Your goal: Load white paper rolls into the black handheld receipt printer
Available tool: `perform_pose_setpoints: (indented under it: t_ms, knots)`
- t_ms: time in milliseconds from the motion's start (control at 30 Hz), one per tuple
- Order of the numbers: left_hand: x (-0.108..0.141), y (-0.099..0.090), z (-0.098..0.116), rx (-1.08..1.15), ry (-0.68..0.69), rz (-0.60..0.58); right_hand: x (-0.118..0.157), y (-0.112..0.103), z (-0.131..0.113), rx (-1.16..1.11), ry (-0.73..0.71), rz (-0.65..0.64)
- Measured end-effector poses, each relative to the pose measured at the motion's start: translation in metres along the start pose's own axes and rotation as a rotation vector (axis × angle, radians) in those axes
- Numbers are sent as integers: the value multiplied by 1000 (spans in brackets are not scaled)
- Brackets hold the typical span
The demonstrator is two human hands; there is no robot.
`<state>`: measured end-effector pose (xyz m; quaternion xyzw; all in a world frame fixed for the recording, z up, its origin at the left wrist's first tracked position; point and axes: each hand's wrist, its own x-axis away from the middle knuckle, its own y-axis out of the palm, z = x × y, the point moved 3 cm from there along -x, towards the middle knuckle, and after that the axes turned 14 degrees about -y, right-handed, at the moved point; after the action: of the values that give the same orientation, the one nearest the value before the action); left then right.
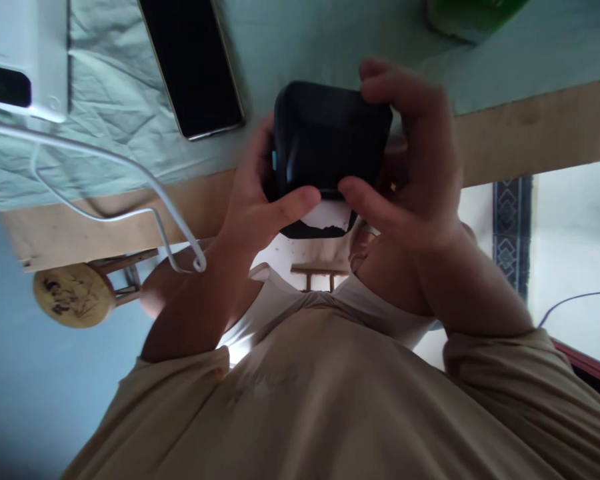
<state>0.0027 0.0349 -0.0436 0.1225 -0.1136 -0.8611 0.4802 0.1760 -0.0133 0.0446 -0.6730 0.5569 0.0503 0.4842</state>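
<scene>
Between my two hands is a black box (336,137) with rounded corners, held in front of the table's edge. Its side facing me bears a torn white patch (329,215), and a small light-blue spot shows on its left side. My left hand (259,200) grips the left side, thumb along the near edge and fingers mostly hidden behind. On the right, my right hand (420,157) holds the box with its thumb at the near edge and its index finger at the far right corner. What kind of box it is, I cannot tell.
A phone (195,67) with a dark screen lies on the pale green cloth (110,73) covering the table. At far left sit a white device (45,60) and a white cable (145,175) hanging over the wooden edge (535,130). A green container (473,17) stands at back right; a round stool (74,295) is below left.
</scene>
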Motion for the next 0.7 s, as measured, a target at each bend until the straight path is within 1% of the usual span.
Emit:
perform_pose_setpoints:
  t_ms: [100,233,333,433,500,600,667,700]
  knots:
    - [1,6,8,52,8,-6,0,1,-1,-29,2,-6]
    - [1,8,14,61,-24,-25,1,5,1,-56,30,-2]
    - [0,7,11,41,-57,7,1,7,5,-109,39,-1]
    - [-3,5,6,29,-32,36,0,9,5,-135,14,8]
    - [-4,6,5,42,-30,35,-2,10,6,-137,30,17]
    - [-2,8,9,54,-98,53,-4,10,5,-148,63,20]
    - [-1,9,13,57,-132,81,-4,10,4,-126,48,18]
    - [0,9,14,46,-127,82,-3,10,4,-101,36,17]
